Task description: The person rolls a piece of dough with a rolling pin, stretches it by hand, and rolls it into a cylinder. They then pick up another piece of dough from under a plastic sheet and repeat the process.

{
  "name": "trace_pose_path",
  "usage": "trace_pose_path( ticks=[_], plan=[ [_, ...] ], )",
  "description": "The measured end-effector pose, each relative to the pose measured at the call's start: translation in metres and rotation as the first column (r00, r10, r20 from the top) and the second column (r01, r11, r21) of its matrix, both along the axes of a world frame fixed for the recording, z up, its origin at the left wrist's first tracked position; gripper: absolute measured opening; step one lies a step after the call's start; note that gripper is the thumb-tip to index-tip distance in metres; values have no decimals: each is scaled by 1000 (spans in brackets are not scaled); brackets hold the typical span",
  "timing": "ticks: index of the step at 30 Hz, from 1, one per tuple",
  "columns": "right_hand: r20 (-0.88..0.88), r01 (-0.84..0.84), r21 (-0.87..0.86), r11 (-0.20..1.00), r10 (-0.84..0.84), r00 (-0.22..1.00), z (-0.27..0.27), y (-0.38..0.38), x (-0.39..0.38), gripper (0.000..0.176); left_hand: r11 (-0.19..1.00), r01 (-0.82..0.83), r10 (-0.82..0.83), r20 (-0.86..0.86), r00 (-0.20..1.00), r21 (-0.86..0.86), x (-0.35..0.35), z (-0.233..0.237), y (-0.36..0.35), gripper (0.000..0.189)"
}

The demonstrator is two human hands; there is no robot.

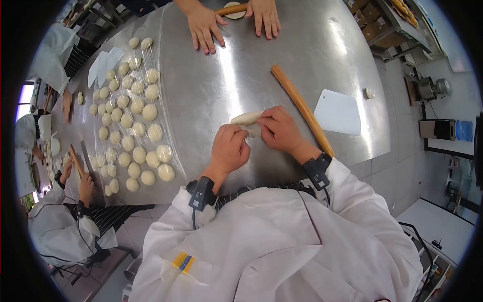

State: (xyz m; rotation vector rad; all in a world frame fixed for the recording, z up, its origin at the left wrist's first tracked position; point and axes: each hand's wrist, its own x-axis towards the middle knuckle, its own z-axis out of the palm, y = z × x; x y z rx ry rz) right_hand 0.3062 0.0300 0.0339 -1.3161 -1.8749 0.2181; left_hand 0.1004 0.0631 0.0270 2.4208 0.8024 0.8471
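Observation:
A pale, rolled-up piece of dough [246, 118] is at the near side of the steel table. My right hand [282, 132] pinches its right end between thumb and fingers. My left hand [229, 147] has its fingers curled closed at the dough's left, near end. Part of the dough is hidden behind my fingers. Right of my hands, a wooden rolling pin [302, 108] lies slantwise on the steel. Beyond it rests a white plastic scraper [338, 111].
Many dough balls [137, 105] lie under clear plastic film on the left. Across the table, another person's hands [205, 29] work a rolling pin over a dough disc [235, 11]. A small dough lump [370, 93] sits near the right edge. Co-workers stand at left.

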Motion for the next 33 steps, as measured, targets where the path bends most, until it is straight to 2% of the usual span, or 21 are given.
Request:
trace_pose_path(
  ticks=[2,6,14,19,21,22,24,25,27,29,33],
  plan=[
    [-13,-12,9,1000,12,1000,4,1,0,23,997,-69,68,39,997,26,0,5,2,43],
    [5,-34,3,999,34,999,-4,0,-4,25,996,-74,73,10,997,58,8,9,5,43],
    [67,-25,-11,1000,26,997,-7,-17,-23,25,997,21,-20,-18,1000,74,4,-6,-3,41],
    [123,7,-8,1000,-6,992,-14,-21,-28,24,996,13,-7,-62,998,86,11,2,-8,37],
    [32,-73,-62,995,75,997,-15,-20,-20,25,997,11,-6,-67,998,81,8,1,-8,37],
    [33,-74,-60,995,76,997,-15,-21,-15,25,999,37,-36,-22,999,36,3,-3,-8,37],
    [-81,-138,-67,988,133,988,-12,-23,-6,26,998,65,-65,26,998,-7,-5,-3,-8,37],
    [-80,-139,-67,988,133,988,-11,-24,-5,26,998,47,-48,44,998,33,-8,-1,-9,40],
    [-92,2,-13,1000,-4,996,-5,-25,-4,29,997,27,-31,62,998,70,-8,3,-9,42],
    [-75,-27,-20,999,25,997,-3,-22,-8,30,994,-35,34,11,999,99,-3,8,-9,46],
    [-34,-41,-9,999,41,999,-10,-20,-13,33,998,-32,31,7,999,57,1,3,-9,47]
  ],
)
